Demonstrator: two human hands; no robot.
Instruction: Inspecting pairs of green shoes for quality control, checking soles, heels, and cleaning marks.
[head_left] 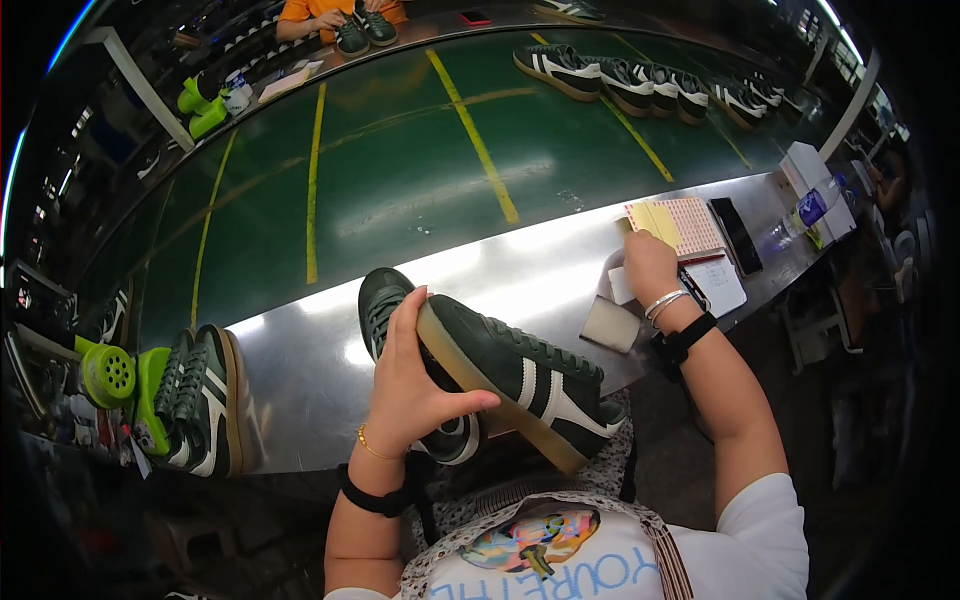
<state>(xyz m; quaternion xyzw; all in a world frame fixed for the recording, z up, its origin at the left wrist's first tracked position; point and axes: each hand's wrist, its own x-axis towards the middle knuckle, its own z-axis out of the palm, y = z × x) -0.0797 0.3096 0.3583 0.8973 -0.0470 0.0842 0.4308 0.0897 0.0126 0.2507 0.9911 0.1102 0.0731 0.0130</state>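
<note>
A dark green sneaker (510,365) with white stripes and a tan gum sole lies tilted on its side at the front of the metal ledge. My left hand (405,395) is closed around its sole, thumb and fingers spread along it. Partly hidden behind that hand is the matching sneaker (380,298). Over to the right, my right hand (652,265) has its fingers bent together at the left edge of a sheet of small red-printed labels (697,224) with a yellow patch (655,222). What those fingertips pinch, if anything, is hidden.
A beige block (611,325), an open notebook (722,285), a pen and a black phone (736,236) lie around my right hand. Another sneaker pair (207,405) stands left beside a green plastic holder (150,385). More sneakers (620,82) sit on the green belt (380,180); a person handles shoes opposite.
</note>
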